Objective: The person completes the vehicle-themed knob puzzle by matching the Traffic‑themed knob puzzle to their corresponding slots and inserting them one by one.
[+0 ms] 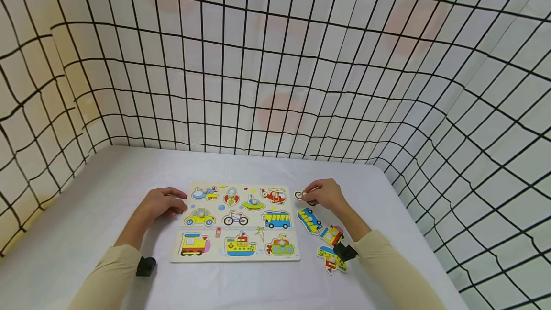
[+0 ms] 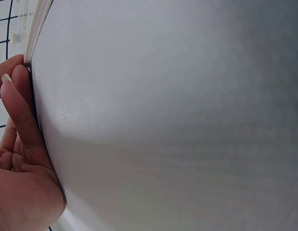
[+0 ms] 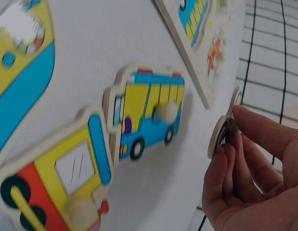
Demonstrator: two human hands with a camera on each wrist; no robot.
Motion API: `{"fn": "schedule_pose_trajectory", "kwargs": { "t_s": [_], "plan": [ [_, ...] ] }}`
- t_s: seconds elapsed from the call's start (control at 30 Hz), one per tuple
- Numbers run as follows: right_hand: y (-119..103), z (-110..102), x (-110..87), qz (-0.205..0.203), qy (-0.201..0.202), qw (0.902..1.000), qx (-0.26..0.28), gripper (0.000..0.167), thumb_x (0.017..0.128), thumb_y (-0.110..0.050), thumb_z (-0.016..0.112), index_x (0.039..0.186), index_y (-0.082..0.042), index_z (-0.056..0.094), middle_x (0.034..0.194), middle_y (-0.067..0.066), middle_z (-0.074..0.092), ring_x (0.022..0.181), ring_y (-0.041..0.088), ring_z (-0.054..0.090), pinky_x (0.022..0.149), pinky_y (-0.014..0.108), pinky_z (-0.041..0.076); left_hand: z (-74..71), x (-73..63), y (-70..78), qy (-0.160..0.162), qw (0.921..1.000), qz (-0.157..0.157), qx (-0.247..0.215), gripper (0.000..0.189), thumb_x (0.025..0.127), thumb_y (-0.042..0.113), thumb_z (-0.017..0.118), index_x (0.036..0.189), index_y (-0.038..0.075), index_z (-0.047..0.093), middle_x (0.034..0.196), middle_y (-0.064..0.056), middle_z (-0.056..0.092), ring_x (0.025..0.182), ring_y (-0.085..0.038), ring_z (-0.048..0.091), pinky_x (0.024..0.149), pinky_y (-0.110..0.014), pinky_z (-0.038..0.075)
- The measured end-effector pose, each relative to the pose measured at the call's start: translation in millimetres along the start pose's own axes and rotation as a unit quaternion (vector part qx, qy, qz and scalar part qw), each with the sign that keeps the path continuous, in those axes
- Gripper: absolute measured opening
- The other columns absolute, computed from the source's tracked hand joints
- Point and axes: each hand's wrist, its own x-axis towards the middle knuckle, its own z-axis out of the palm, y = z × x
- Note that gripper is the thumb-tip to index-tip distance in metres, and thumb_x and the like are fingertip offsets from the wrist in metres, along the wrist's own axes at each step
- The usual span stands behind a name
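Note:
A wooden peg puzzle board with vehicle pictures lies flat on the table. My left hand rests at its left edge, fingers loosely bent; in the left wrist view its fingertips are at the edge of the board. Right of the board, my right hand pinches the bicycle piece between thumb and fingers. From the right wrist, that bicycle piece appears edge-on and tilted, partly hidden by the fingers. Nearby lie the bus piece, the train piece and the ship piece.
Knobbed pieces such as the car and the helicopter sit in the board. The bicycle, bus, train and ship spots show no knobs. White cloth covers the table. A black grid net surrounds the back and sides.

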Motion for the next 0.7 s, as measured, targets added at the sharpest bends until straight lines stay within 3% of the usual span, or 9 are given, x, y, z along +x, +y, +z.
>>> {"fn": "schedule_pose_trajectory", "kwargs": {
  "t_s": [0.23, 0.5, 0.7],
  "plan": [
    [-23.9, 27.2, -3.3, -0.039, -0.016, 0.9988, -0.026, 0.017, 0.078, -0.022, 0.086, 0.086, -0.011, 0.075, 0.082, 0.006, 0.071, 0.069, 0.018, 0.064, 0.061, 0.027, 0.050, -0.2, 1.2, 0.2, 0.000, 1.0000, -0.002, 0.002, 0.046, 0.081, 0.016, 0.076, 0.124, 0.002, 0.066, 0.081, -0.007, 0.073, 0.071, -0.023, 0.063, 0.064, -0.027, 0.052],
    [-60.0, 54.1, -16.1, -0.098, -0.045, 0.9939, -0.025, 0.014, 0.077, -0.020, 0.087, 0.081, -0.012, 0.076, 0.074, 0.002, 0.070, 0.066, 0.017, 0.061, 0.057, 0.026, 0.045, -3.5, -1.2, 0.3, 0.000, 1.0000, 0.001, -0.001, 0.046, 0.082, 0.016, 0.077, 0.124, 0.002, 0.066, 0.082, -0.008, 0.073, 0.072, -0.024, 0.064, 0.065, -0.028, 0.053],
    [-70.8, 82.5, -21.9, -0.132, -0.077, 0.9875, -0.038, 0.015, 0.075, -0.021, 0.089, 0.080, -0.014, 0.077, 0.070, -0.002, 0.067, 0.066, 0.015, 0.057, 0.058, 0.026, 0.044, -3.0, -0.2, -1.0, -0.002, 1.0000, 0.007, -0.003, 0.045, 0.083, 0.017, 0.076, 0.124, 0.001, 0.066, 0.081, -0.007, 0.073, 0.070, -0.022, 0.063, 0.064, -0.028, 0.052]
  ]
}}
